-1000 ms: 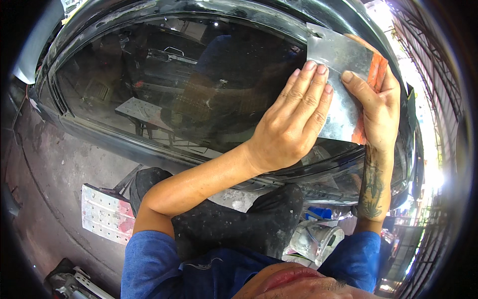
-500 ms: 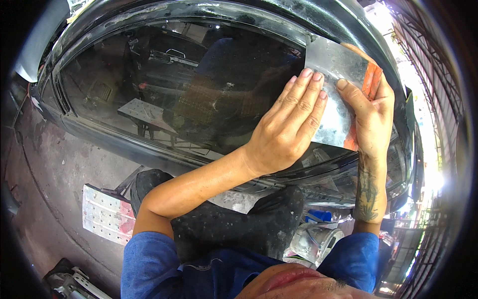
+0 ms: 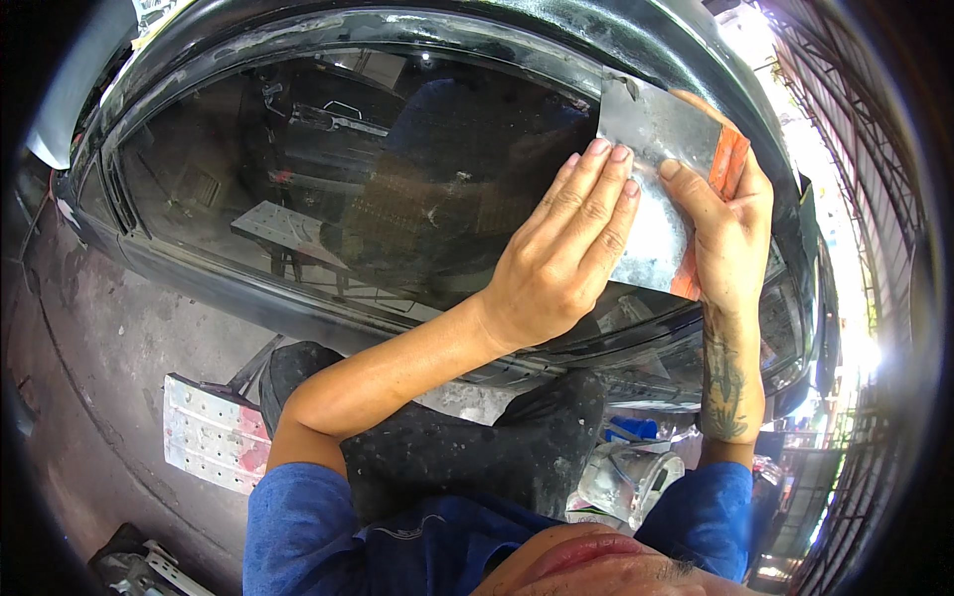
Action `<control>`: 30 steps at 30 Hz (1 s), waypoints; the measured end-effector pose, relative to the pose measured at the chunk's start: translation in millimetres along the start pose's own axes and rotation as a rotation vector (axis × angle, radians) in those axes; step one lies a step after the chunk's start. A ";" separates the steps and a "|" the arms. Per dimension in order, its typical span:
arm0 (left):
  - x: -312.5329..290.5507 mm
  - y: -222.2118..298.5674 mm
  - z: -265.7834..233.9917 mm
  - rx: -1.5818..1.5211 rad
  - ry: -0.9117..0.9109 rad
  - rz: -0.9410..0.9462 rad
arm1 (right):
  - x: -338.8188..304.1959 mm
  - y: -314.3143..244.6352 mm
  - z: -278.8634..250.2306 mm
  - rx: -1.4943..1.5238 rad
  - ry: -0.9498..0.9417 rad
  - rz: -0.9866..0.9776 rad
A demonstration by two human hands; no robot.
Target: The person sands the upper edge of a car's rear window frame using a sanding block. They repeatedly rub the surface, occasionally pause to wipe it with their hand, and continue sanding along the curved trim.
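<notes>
My right hand (image 3: 733, 214) grips a thin grey sheet (image 3: 651, 233) by its orange edge strip (image 3: 728, 157). Its thumb lies on top and the other fingers go behind the sheet. The sheet has a shiny, smeared face and a small dark mark near its far left corner. Fingers stretched out and close together, my left hand (image 3: 563, 253) rests its fingertips on the sheet's left side. Both hands and the sheet are above the right part of a dark car window (image 3: 397, 179). What lies under the left palm is hidden.
The black car body (image 3: 248, 298) with dull, scuffed patches surrounds the window. On the left a perforated step (image 3: 204, 432) stands on the grey floor (image 3: 109, 358). A clear tub (image 3: 626, 482) and a blue container (image 3: 633, 429) sit below my right forearm.
Both hands and the sheet have shifted slightly to the left together. The grip on the sheet looks the same.
</notes>
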State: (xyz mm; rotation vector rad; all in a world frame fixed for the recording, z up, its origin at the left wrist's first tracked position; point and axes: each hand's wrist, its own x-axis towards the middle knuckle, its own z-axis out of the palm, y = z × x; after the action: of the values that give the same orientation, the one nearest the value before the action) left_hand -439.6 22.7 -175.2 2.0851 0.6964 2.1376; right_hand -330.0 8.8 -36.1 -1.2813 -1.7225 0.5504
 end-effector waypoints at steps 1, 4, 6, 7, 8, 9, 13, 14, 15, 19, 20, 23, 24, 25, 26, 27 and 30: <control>-0.4 -0.5 -0.7 0.009 -0.009 0.010 | -0.2 -0.3 0.1 -0.038 0.014 0.007; -1.2 -2.1 -1.8 0.012 -0.039 0.017 | 0.6 -0.4 0.4 -0.057 0.009 0.037; -2.0 -2.3 -2.1 0.030 -0.042 0.048 | 0.5 0.1 1.0 -0.028 0.031 0.076; -2.0 -2.8 -2.3 0.026 -0.035 0.019 | 0.8 0.2 1.3 -0.027 0.016 0.026; -2.0 -2.6 -2.5 0.034 -0.021 0.022 | 1.1 0.4 1.8 -0.037 0.016 0.011; -1.5 -3.0 -2.6 0.039 -0.013 0.019 | 2.0 0.4 2.3 -0.032 0.004 -0.018; -0.3 -3.6 -3.6 0.025 -0.006 0.016 | 5.6 1.4 4.1 -0.058 0.006 0.006; -0.3 -2.9 -4.1 0.035 0.004 0.040 | 5.8 1.4 4.5 -0.030 0.004 0.000; -0.3 -3.2 -4.5 0.039 0.013 0.014 | 6.0 1.6 4.7 0.015 -0.023 -0.015; 0.7 -5.2 -5.3 0.048 -0.001 0.010 | 7.4 2.2 6.7 -0.083 0.013 -0.008; 0.3 -5.4 -5.6 0.059 -0.003 0.034 | 7.2 2.3 7.5 -0.053 0.007 -0.006; -0.9 -6.3 -7.5 0.044 0.011 0.009 | 5.4 1.7 10.5 0.009 0.004 -0.009; -1.4 -5.9 -8.6 0.033 0.014 -0.003 | 5.1 1.2 11.6 0.001 0.005 0.002; -1.2 -6.1 -9.0 0.038 0.016 -0.014 | 5.1 0.3 12.0 0.020 -0.016 -0.012; -1.3 -5.9 -9.5 0.038 0.011 -0.001 | 5.6 -0.5 12.5 -0.022 0.005 0.019; -1.1 -5.6 -9.8 0.031 0.012 -0.005 | 6.3 -1.1 12.9 -0.036 -0.002 0.024; -1.1 -3.6 -10.3 0.024 0.022 -0.020 | 7.5 -3.0 13.3 -0.018 0.018 0.009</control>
State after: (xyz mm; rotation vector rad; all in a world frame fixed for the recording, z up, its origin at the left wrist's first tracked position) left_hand -450.4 22.9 -177.2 2.0600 0.7450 2.1561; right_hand -343.4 16.7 -37.6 -1.3038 -1.7106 0.5282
